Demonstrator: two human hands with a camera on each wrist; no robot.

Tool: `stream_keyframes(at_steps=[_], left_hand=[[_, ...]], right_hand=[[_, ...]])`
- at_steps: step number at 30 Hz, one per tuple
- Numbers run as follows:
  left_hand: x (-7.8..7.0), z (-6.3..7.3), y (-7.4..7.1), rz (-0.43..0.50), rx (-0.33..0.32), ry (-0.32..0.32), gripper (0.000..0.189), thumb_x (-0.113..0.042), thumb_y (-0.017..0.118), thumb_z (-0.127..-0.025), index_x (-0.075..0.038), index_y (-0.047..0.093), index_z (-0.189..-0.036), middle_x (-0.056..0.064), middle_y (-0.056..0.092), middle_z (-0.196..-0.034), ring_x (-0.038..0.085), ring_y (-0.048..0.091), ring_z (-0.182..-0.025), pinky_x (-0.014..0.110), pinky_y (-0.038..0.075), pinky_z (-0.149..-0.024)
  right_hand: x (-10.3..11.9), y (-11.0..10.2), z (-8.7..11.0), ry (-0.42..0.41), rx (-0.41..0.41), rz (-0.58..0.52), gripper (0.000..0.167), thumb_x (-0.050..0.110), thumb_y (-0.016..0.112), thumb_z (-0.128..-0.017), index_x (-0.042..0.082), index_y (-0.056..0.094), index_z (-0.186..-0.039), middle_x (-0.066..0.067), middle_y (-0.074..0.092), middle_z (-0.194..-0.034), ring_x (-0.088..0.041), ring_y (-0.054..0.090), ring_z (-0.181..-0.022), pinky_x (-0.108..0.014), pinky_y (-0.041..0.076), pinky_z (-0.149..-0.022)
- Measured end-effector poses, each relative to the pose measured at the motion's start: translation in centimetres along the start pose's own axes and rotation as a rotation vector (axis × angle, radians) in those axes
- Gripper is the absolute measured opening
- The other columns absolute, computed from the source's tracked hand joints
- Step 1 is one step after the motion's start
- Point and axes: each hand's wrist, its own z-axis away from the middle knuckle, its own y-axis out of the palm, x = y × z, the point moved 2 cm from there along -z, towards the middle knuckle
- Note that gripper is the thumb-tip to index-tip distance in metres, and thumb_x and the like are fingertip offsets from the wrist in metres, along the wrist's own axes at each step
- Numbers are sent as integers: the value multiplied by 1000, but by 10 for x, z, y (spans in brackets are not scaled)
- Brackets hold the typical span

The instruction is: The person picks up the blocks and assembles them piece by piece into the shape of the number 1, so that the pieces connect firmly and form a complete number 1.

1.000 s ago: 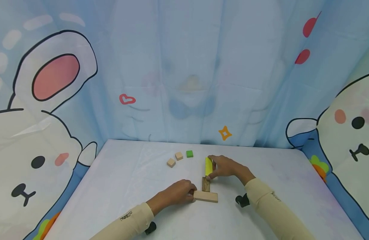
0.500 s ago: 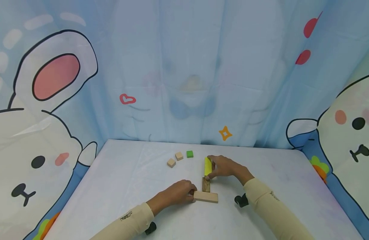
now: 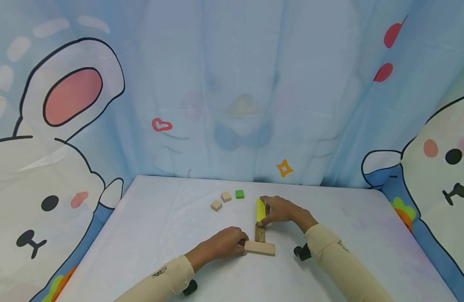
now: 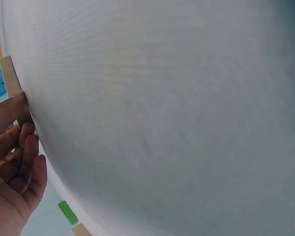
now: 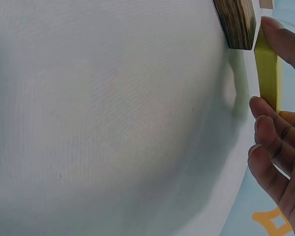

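My left hand pinches the left end of a pale wooden plank lying crosswise on the table; in the left wrist view the thumb and fingers close on that plank. A dark brown wooden block extends away from the plank's far side. Beyond it, roughly in line, is a yellow block. My right hand holds the yellow block by its two ends, thumb at the near end. In the right wrist view the yellow block sits close to the end of the brown block.
Two small pale wooden cubes and a green cube lie toward the back of the white-covered table. Behind the far edge hangs a blue printed curtain.
The yellow block and my right hand have shifted slightly left, bringing the yellow block more in line with the brown one. My left hand stays on the pale plank.
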Motion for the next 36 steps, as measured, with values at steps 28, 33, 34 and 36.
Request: stream_keyframes(at_steps=[28,33,34,36], left_hand=[[2,-2,4,-2,-2,4,30,-23,78,-89,-12,73,-116,-10,68,-92,-3,50,-76,15,47,-73],[2,-2,4,8,0,1,30,-23,78,-88,-12,73,-116,-10,68,-92,-2,51,-76,15,47,-73],[2,-2,3,8,-1,1,30,-24,79,-88,-12,73,-116,-10,68,-92,-2,51,-76,15,47,-73],[2,-1,3,10,0,0,30,-24,79,-88,-12,73,-116,-10,68,-91,-2,51,-76,15,48,-73]], right_hand=[[-3,3,-5,12,35,-6,102,51,86,-72,-1,42,-148,1,59,-85,-14,53,-78,-30,45,-68],[-3,4,-7,8,45,-14,101,51,86,-73,-1,42,-148,0,59,-86,-15,53,-79,-31,46,-70],[-4,4,-7,8,46,-14,101,51,86,-73,-1,42,-148,0,59,-86,-15,54,-79,-31,46,-70],[-4,5,-8,9,49,-13,101,51,86,-73,-1,42,-148,0,59,-86,-15,54,-79,-31,45,-70]])
